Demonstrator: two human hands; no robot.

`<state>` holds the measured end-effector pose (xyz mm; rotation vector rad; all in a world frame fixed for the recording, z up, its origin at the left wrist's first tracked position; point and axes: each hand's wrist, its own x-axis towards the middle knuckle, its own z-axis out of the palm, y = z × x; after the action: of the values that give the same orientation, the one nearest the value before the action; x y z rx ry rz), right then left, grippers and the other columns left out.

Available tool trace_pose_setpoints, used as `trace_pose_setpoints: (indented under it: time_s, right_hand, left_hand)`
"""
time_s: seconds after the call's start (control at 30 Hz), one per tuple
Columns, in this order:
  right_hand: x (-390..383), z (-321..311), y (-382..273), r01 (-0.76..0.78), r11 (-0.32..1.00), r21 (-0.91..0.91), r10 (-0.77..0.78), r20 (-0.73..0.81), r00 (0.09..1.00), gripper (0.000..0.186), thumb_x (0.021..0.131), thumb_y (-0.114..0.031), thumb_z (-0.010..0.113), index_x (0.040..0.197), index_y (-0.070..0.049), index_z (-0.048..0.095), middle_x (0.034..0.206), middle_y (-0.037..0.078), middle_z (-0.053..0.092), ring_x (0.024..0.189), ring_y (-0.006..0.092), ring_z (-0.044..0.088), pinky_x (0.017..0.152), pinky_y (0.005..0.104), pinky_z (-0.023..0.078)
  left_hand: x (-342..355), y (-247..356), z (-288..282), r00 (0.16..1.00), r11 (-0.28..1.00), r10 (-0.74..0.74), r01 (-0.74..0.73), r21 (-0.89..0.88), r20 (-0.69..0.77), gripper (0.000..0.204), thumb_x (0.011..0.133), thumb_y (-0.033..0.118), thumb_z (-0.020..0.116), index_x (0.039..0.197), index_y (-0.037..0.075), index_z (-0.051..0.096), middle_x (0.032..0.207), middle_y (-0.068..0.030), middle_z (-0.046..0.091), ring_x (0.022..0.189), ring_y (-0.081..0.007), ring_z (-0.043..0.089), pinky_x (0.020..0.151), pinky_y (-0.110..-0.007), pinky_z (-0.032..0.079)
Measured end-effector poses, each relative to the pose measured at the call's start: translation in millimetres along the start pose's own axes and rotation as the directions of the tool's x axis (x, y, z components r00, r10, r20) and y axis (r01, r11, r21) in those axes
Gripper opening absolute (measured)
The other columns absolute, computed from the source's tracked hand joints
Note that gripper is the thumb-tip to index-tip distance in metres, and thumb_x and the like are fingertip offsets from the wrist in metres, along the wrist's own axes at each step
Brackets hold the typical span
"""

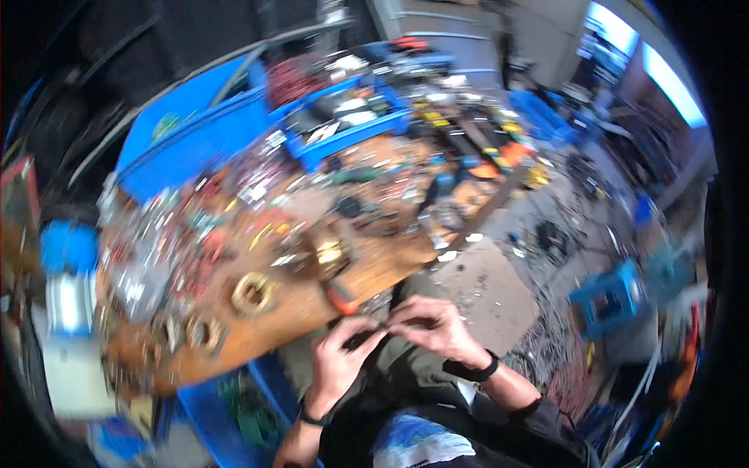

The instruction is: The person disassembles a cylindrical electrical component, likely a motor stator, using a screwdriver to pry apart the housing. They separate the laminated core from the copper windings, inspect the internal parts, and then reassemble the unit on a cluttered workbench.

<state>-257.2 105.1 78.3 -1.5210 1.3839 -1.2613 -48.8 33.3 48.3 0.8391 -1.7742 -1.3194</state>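
My left hand (342, 355) and my right hand (433, 335) meet over my lap, fingertips pinched together on a small dark item (382, 327) too blurred to name. Just beyond them, by the edge of the wooden workbench (300, 306), lies an orange-and-dark tool (341, 296). A brass-coloured metal piece (330, 253) and a pale brass ring (252, 295) are on the bench near it. Motion smears the whole picture, so details of the fingers and small parts are unclear.
Blue bins (179, 164) and a tray of parts (308, 160) stand at the back among plastic bags (140, 288), wires and tools. A blue bin (195, 413) sits under the bench at lower left. Right, the floor (484, 296) holds tangled cables and a teal machine (608, 300).
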Motion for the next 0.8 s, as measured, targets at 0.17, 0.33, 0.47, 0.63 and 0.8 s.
trace_pose_setpoints:
  time_s: [0.17,0.33,0.47,0.63,0.8]
  right_hand:
    - [-54,-52,1,-0.012,0.999,0.046,0.019,-0.150,0.989,0.017,0.095,-0.004,0.077,0.111,-0.001,0.075,0.110,0.007,0.073,0.104,0.0150,0.070,0.094,0.0315,0.058]
    - [-106,-146,-37,0.074,0.988,-0.138,-0.137,-0.533,0.835,0.016,0.092,0.005,0.072,0.108,0.001,0.073,0.111,0.009,0.070,0.103,0.0151,0.069,0.091,0.0289,0.057]
    - [-145,-204,-76,-0.020,0.946,-0.323,-0.259,-0.793,0.552,0.016,0.095,0.005,0.072,0.111,0.001,0.071,0.105,0.004,0.072,0.098,0.0106,0.070,0.087,0.0259,0.058]
    - [-182,-239,-103,-0.043,0.875,-0.483,-0.447,-0.838,0.314,0.020,0.095,0.004,0.074,0.115,0.001,0.072,0.104,0.002,0.074,0.096,0.0065,0.069,0.086,0.0229,0.057]
    - [-202,-249,-126,-0.269,0.686,-0.676,-0.662,-0.734,0.155,0.021,0.092,0.007,0.076,0.112,0.001,0.071,0.105,0.006,0.072,0.094,0.0103,0.069,0.086,0.0258,0.057]
  left_hand:
    - [6,-9,7,0.965,0.930,0.258,-0.238,0.280,-0.038,0.030,0.086,-0.011,0.077,0.115,-0.004,0.069,0.122,-0.0129,0.067,0.115,-0.0221,0.067,0.103,-0.034,0.054]
    - [35,-44,-14,0.868,0.839,0.415,-0.249,0.485,-0.272,0.053,0.097,0.002,0.071,0.144,-0.005,0.049,0.150,-0.0190,0.047,0.140,-0.0328,0.048,0.121,-0.049,0.039]
    - [58,-98,-17,0.901,0.951,0.294,-0.242,0.194,-0.319,0.071,0.098,0.004,0.071,0.156,-0.004,0.031,0.162,-0.0260,0.035,0.149,-0.0356,0.040,0.126,-0.052,0.032]
    - [61,-75,-6,0.928,0.954,0.254,-0.193,0.230,-0.272,0.068,0.100,0.004,0.069,0.156,-0.003,0.032,0.159,-0.0275,0.040,0.144,-0.0356,0.046,0.121,-0.050,0.038]
    - [59,-67,-4,0.944,0.969,0.190,-0.135,0.208,-0.271,0.061,0.103,0.008,0.067,0.155,0.001,0.036,0.157,-0.0282,0.042,0.142,-0.0362,0.050,0.113,-0.055,0.046]
